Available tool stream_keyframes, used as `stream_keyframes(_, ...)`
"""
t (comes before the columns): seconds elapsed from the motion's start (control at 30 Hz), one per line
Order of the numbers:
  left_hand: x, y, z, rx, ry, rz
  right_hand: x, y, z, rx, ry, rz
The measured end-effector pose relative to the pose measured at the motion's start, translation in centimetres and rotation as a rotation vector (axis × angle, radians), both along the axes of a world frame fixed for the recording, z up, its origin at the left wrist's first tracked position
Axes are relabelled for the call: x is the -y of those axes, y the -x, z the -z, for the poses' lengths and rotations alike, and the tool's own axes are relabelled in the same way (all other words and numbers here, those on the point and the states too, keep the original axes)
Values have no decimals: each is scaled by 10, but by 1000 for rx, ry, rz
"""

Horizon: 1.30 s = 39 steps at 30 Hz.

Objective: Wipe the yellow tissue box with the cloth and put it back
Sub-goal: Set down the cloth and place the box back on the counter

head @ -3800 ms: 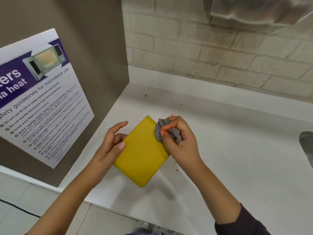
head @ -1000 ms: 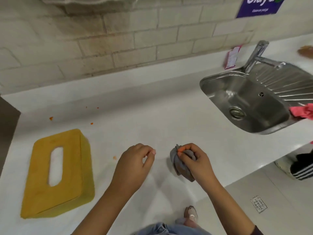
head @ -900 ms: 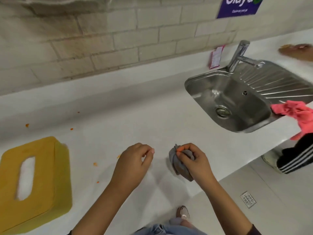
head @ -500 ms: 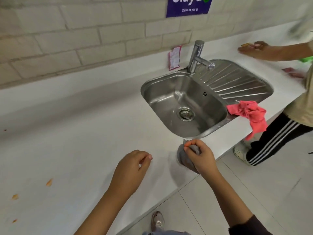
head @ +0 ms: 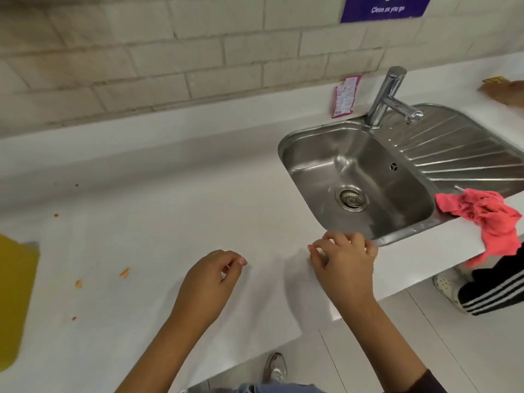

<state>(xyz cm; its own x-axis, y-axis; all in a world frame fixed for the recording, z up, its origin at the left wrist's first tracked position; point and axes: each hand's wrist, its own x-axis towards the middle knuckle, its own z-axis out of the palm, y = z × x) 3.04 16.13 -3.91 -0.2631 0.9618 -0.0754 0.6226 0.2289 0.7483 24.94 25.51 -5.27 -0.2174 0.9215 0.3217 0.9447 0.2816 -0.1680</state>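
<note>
Hands first: our left hand (head: 211, 282) hovers over the white bench (head: 158, 222) with its fingers (head: 236, 258) curled loosely in, thumb and forefinger nearly touching, nothing in them. Our right hand (head: 344, 265) sits palm down at the bench's front edge, just by the corner of the steel sink (head: 357, 177), fingers bent. We honestly can't tell whether there's anything tucked under that palm; no cloth shows from up here. The yellow tissue box (head: 15, 302) lies flat on the bench way off at the left edge of the view, mostly cut off, well apart from both hands. A few orange crumbs (head: 124, 272) are scattered between it and us. A pink rag (head: 487, 219) hangs over the bench edge right of the sink, a tap (head: 390, 97) stands behind the basin, and someone else's striped trouser leg (head: 493, 287) shows below.
</note>
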Motion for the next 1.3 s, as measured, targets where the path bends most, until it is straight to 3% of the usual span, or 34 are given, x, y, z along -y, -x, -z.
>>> stream_keyframes(0.1, 32, 41, -8, 16, -33, -120, 6, 47, -14, -43, -33, -133)
stream_keyframes(0.37, 140, 157, -31, -18, -165, -422, 60, 207, -31, -201, 107, -489)
stream_keyframes(0.57, 218, 225, -31, -1, -228, -594, 104, 310, -30, -570, 718, -767)
stream_keyframes(0.67, 245, 248, -23, -7, -201, -630, 116, 354, -26, -510, 707, -853)
stream_keyframes(0.9, 265, 261, -4, 20, -105, -570, 116, 432, -19, -218, 466, -983)
stream_keyframes(1.07, 260, 255, 3, 38, -39, -544, 102, 465, -20, -226, 567, -954)
stream_keyframes(1.3, 259, 261, 9, -137, 61, -632, 87, 493, -15, -222, 713, -1033)
